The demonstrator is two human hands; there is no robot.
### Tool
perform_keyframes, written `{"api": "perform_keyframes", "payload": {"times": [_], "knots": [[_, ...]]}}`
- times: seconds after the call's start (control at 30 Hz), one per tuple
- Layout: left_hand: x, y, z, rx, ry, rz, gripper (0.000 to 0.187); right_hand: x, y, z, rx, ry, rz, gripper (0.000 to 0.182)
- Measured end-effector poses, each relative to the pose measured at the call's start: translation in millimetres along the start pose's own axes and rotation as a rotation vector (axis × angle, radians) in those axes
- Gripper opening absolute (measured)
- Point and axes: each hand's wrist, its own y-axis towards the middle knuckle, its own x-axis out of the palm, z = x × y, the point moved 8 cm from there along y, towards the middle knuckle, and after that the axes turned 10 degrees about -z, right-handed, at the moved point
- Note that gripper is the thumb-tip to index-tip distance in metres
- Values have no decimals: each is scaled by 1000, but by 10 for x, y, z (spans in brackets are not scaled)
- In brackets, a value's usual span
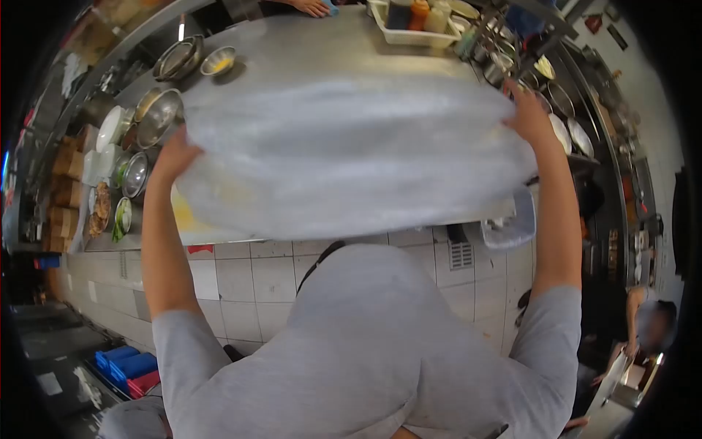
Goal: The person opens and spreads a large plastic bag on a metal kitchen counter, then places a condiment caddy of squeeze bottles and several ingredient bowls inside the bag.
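Observation:
A wide sheet of translucent whitish plastic (351, 161), blurred by motion, is stretched out in front of me over the steel table (307, 47). My left hand (178, 155) grips its left end, fingers curled at the edge. At the opposite end my right hand (526, 115) is closed on the plastic near its upper corner. Something yellow (183, 212) lies by the sheet's lower left edge. Close to my left hand stand metal bowls (161, 121). Beyond my right hand are pans and plates (559, 132) on a side counter.
A white bin of sauce bottles (417, 33) stands at the table's back. A small bowl with yellow contents (218, 62) sits at upper left. Another person's hand (311, 7) rests at the far edge. A lined bin (510, 223) stands below right. Another person (651, 329) is at far right.

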Motion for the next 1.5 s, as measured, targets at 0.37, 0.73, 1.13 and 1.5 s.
{"api": "perform_keyframes", "payload": {"times": [0.37, 0.73, 1.13, 1.5], "knots": [[1480, -620, 2739, 669, 178, 96, 34, 1396, -1448, -2493, -675, 4, 73, 96], [3081, 92, 2577, 39, -270, -1209, 33, 2519, -1681, -2808, -703, -112, -553, 42], [2435, 1004, 1827, 77, 68, -369, 51, 2257, -1704, -2657, -338, 343, -783, 57], [2671, 222, 877, -134, 121, -514, 94, 2931, 292, -2181, 192, 9, -385, 84]]}}
